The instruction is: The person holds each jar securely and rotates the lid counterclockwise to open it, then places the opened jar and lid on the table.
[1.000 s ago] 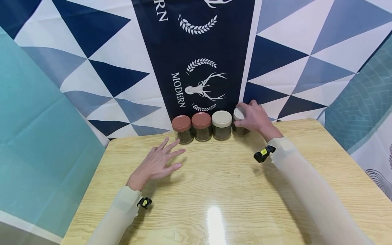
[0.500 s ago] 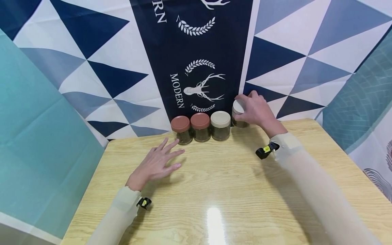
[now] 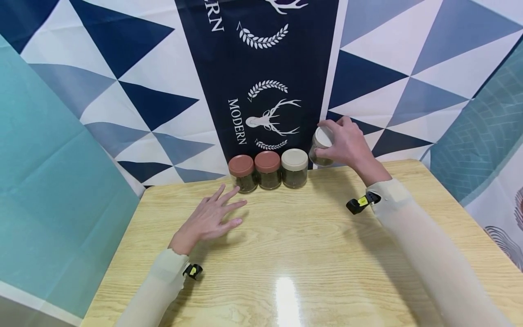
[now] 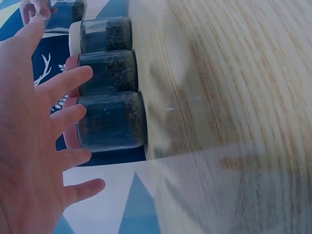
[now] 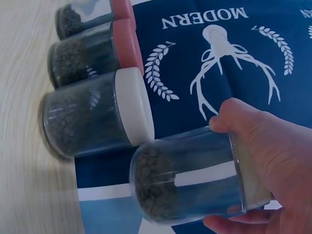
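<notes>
My right hand (image 3: 347,143) grips a glass jar (image 5: 195,178) with a cream lid around its top, thumb on one side and fingers on the other. Dark pellets lie in its bottom, and it is lifted off the table, slightly tilted. Just left of it stands another cream-lidded jar (image 3: 294,168). Two jars with red lids, the inner one (image 3: 268,169) and the outer one (image 3: 244,172), complete the row by the back wall. My left hand (image 3: 208,218) is spread with straight fingers in front of the outer red-lidded jar and holds nothing.
The wooden table (image 3: 261,240) ends at a back wall cloth (image 3: 269,68) with triangles and a deer print. A teal panel (image 3: 57,181) stands along the left side. More patterned cloth hangs at the right.
My right hand has raised the cream-lidded jar from the row's right end, up and slightly to the right, and the jar has tilted. My left hand and the other jars have stayed put.
</notes>
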`<state>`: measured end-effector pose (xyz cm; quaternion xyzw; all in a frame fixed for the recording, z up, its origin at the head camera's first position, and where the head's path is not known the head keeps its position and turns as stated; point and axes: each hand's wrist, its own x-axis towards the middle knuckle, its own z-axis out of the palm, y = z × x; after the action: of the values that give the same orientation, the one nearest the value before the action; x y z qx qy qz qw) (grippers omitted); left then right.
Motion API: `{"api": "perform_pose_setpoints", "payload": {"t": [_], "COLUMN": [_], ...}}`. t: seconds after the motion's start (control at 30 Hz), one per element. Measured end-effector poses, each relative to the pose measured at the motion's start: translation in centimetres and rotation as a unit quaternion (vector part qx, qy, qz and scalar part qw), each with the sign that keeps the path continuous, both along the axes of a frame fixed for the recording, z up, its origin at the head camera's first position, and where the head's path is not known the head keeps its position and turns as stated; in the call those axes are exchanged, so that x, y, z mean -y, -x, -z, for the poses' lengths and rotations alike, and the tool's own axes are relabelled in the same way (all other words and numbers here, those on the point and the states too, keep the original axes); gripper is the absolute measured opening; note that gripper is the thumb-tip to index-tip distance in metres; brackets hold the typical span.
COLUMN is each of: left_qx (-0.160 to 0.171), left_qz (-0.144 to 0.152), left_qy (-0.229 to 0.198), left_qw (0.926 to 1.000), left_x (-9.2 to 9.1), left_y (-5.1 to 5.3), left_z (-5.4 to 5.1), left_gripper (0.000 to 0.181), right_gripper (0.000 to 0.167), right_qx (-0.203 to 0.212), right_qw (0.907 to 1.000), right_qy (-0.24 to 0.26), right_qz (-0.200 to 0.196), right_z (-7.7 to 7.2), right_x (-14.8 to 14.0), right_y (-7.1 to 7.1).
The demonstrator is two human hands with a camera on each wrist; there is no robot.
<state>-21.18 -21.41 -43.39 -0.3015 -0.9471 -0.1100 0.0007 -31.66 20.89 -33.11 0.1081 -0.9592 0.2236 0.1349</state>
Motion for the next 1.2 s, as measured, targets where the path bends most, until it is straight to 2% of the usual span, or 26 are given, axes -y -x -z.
{"api": "perform_pose_setpoints", "payload": {"t": [0.3,0.67,0.97,1.2], "left_qx": [0.005,-0.004,-0.005,0.003], "left_qz": [-0.001,0.003,-0.002,-0.004], "left_qy": [-0.004,-0.007,-0.006,-0.005], "left_qw": [1.0,1.0,1.0,1.0], "left_x": [-0.1,-0.1,-0.1,-0.1], "left_y": [0.0,0.1,0.0,0.1], "left_z": [0.0,0.4,0.2,0.3], "left_gripper": [0.058,0.062,0.061,0.062], "right_gripper": [0.074,0.076,0.074,0.072], "right_qx": [-0.051,-0.09,-0.102,-0.094], "right_qw": [0.997,0.9863,0.9737,0.9628], "right_qy": [0.058,0.138,0.203,0.25], "right_qz": [-0.004,-0.007,-0.02,-0.041], "right_z": [0.2,1.9,2.2,2.5], "right_x": [0.0,0.2,0.8,1.8], "right_y": [-1.1,-2.2,-3.5,-4.8]}}
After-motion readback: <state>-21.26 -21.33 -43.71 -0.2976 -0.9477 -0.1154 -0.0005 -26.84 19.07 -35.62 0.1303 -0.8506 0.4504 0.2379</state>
